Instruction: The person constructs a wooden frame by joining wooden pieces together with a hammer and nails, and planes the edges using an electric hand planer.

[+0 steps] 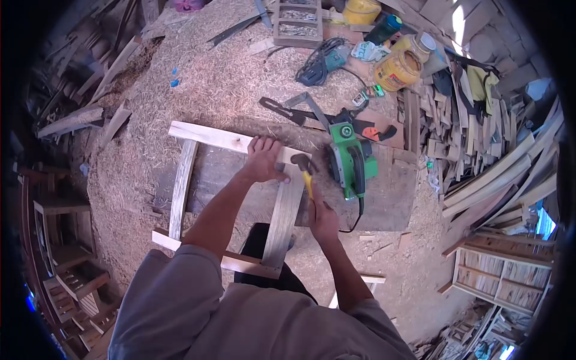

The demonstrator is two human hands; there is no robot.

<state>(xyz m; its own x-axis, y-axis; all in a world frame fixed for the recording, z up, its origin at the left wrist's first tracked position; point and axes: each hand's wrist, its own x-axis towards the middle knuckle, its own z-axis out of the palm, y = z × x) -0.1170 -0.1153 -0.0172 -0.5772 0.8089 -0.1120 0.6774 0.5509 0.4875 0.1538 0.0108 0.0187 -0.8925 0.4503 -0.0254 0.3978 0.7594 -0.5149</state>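
Observation:
A light wooden frame (210,137) lies on a low, dark wooden board (384,207), its near edge reaching over my legs. My left hand (263,161) rests on the frame's far rail near the right corner, fingers bent over the wood and thumb toward the wide right-hand piece (283,219). Closed round the yellow handle of a hammer (307,175), my right hand (323,217) is just right of that piece. The dark hammer head is at the far right corner of the frame. Whether a nail is under it cannot be made out.
A green electric planer (348,156) stands right of the frame, its cord trailing nearby. Beyond are a metal square (312,107), a teal power tool (327,63), a yellow jar (397,71) and a slatted wooden tray (297,42). Wood strips pile up at right; shavings cover the ground.

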